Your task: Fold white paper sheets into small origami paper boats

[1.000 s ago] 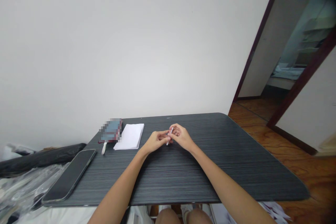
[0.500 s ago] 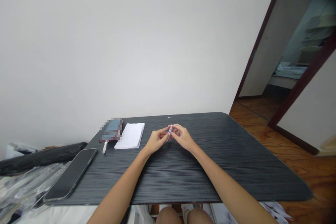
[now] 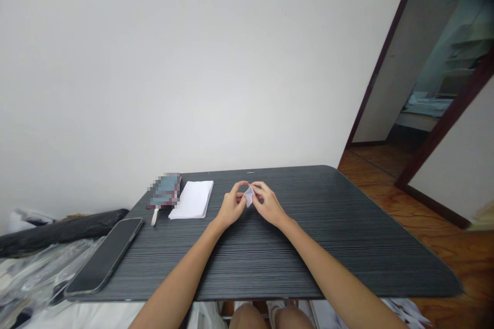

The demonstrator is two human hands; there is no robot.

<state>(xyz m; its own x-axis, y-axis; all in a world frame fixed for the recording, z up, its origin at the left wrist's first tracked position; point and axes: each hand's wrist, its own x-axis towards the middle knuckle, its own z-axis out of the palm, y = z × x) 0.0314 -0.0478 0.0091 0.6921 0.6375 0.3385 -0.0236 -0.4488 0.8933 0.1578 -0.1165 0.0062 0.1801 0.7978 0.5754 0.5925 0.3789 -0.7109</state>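
A small piece of folded white paper, diamond-shaped from here, is held just above the middle of the dark table. My left hand grips its left side, with thumb and fingers closed on the edge. On the opposite side my right hand pinches it in the same way. The fingertips of both hands come close together at the paper's top. Parts of the paper behind the fingers are hidden.
A stack of white paper lies on the dark table, left of my hands. Beside it is a blurred-out item with a white strap. A phone rests at the left edge. A wall stands behind.
The folded paper was seen nearly edge-on and now shows a wider, diamond-shaped face towards me. Both hands have shifted slightly around it and keep their hold.
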